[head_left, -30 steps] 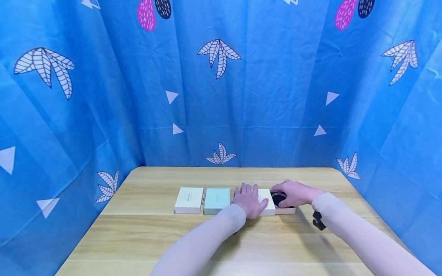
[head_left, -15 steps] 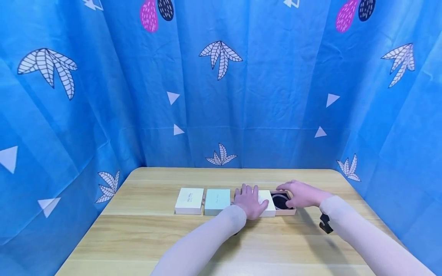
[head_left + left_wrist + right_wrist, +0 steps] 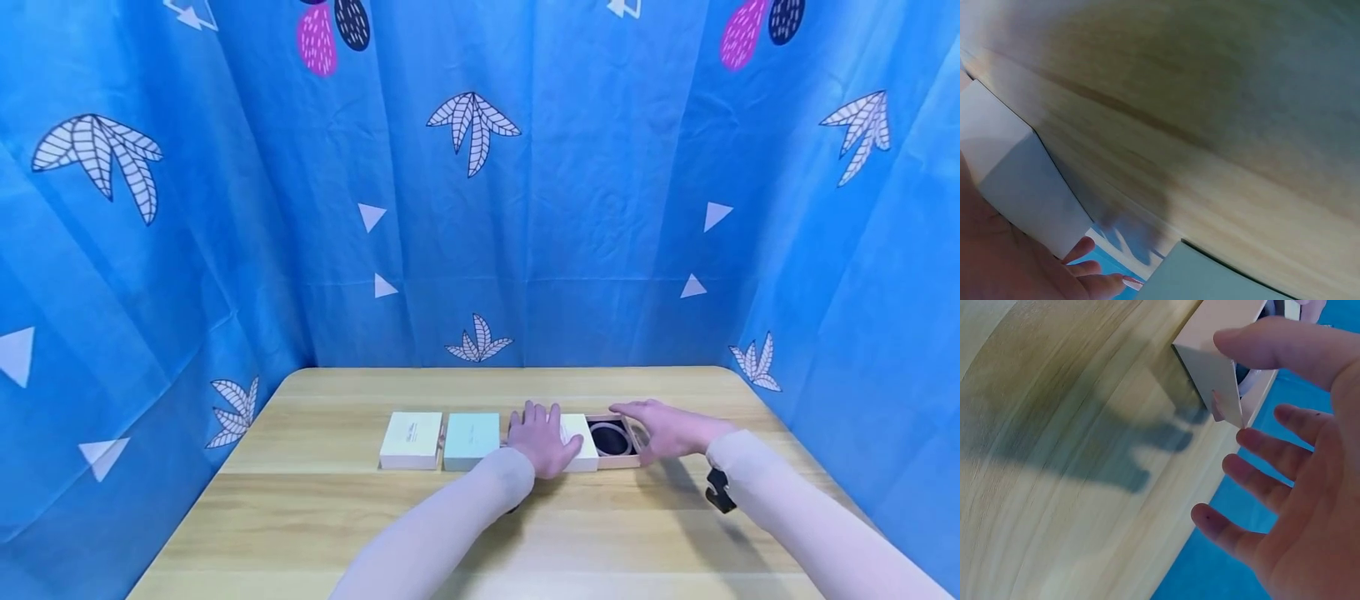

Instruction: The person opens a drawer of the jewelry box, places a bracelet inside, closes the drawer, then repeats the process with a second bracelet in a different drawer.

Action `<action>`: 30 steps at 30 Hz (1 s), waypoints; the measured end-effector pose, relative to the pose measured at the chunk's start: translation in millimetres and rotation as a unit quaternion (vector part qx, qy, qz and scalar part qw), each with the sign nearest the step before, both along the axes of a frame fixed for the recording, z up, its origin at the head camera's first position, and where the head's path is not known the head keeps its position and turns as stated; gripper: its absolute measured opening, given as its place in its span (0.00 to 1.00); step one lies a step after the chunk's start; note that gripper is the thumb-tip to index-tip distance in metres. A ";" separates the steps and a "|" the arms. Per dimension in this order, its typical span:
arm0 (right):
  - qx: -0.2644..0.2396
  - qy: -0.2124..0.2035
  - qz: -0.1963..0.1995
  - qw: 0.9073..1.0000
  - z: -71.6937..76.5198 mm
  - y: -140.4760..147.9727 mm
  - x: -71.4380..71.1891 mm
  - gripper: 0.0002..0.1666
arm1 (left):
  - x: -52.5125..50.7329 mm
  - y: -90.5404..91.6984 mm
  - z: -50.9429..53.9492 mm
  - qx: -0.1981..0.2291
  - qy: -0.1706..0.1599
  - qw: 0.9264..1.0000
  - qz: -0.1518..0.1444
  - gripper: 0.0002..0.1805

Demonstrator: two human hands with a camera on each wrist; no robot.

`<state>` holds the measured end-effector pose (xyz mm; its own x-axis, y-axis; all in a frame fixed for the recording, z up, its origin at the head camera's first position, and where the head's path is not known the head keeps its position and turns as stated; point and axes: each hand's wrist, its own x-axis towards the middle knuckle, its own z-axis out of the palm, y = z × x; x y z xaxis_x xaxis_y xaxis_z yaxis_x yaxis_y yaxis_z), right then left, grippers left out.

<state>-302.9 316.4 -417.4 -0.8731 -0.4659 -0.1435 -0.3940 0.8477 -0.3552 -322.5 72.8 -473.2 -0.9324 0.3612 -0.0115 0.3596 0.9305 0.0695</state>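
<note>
My left hand (image 3: 542,442) rests on a white box sleeve (image 3: 579,458), its fingers reaching away and its thumb spread to the right. From that sleeve's right side a pale pink drawer (image 3: 618,463) sticks out, lined in black. Inside it lies a greyish ring-shaped piece, perhaps a bracelet (image 3: 609,425). My right hand (image 3: 671,429) is at the drawer's right end, thumb and fingers spread. In the right wrist view, the thumb (image 3: 1260,345) lies over the drawer's end, where a small pink ribbon tab (image 3: 1216,406) shows; the palm holds nothing.
Left of my left hand stand a mint green box (image 3: 471,442) and a cream white box (image 3: 411,440), in one row. They are on a light wooden table (image 3: 315,500). Blue patterned cloth (image 3: 600,208) hangs behind and at both sides.
My right hand has drawn back to the right, off the drawer's inside to its end, uncovering the ring-shaped piece. The left hand stays on the white sleeve.
</note>
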 end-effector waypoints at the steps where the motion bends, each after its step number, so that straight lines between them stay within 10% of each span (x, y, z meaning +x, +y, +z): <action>1: 0.000 -0.002 0.001 1.000 -0.4 0.1 0.2 0.58 | 0.1 -0.2 -1.0 0.003 -0.003 1.000 0.001 0.46; 30: -0.011 0.041 0.026 0.999 -3.6 -6.8 -5.7 0.57 | 0.2 -0.7 1.2 0.003 0.002 1.000 -0.003 0.46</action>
